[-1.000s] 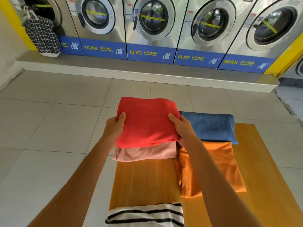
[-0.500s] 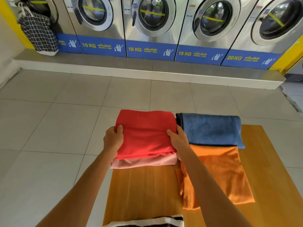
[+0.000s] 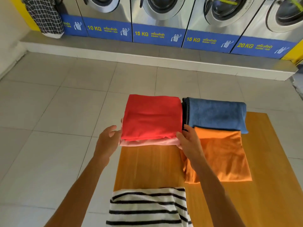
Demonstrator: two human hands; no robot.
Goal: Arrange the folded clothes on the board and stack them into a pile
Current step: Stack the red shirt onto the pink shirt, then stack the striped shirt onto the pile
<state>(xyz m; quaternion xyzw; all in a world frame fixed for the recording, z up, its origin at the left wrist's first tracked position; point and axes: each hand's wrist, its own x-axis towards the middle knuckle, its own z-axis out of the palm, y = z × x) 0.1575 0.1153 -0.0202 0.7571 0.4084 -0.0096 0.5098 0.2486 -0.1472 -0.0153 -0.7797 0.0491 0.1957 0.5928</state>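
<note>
Red tee [image 3: 152, 117] looks just set on the pink one [image 3: 147, 142] btw both hands, left hand [image 3: 106, 141] open w/ nothing held, right hand [image 3: 188, 141] loosely touching the stack's corner, so orange top [image 3: 226, 154] right of it prob gets grabbed next.

the pink garment [image 3: 150, 142] shows only a thin strip between the fingers of both hands, the rest hidden under the red garment [image 3: 151, 117]. the right hand [image 3: 190, 141] covers the orange garment's [image 3: 224, 154] near-left corner. the striped garment [image 3: 147, 207] is cut off below.
</note>
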